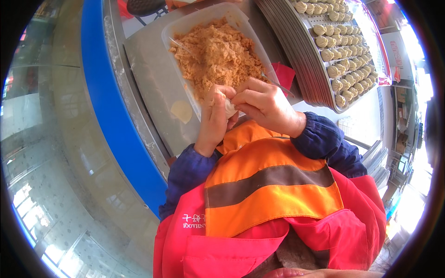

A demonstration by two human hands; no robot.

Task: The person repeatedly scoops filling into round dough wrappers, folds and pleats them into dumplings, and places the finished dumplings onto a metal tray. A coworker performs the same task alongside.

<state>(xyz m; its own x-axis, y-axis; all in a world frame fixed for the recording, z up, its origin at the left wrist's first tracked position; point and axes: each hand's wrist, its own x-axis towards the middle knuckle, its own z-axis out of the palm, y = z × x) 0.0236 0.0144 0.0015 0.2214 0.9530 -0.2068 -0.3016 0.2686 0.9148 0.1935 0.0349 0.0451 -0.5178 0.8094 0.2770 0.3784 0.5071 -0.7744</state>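
My left hand (216, 114) cups a pale dough dumpling (229, 108) above the near edge of a plastic tub (166, 32). The fingertips of my right hand (266, 104) pinch the dumpling's edge. Orange-brown minced filling (219, 52) is heaped in the tub. A thin metal utensil (281, 87) leans over the tub's right side, behind my right hand. One round dough wrapper (181, 112) lies flat on the metal worktop (153, 80), left of my left hand.
At the right, rows of pleated dumplings (342, 52) sit on the top one of stacked perforated metal trays (306, 59). A red piece of material (283, 77) lies between tub and trays. The worktop has a blue edge (114, 121) at the left, with shiny floor beyond it.
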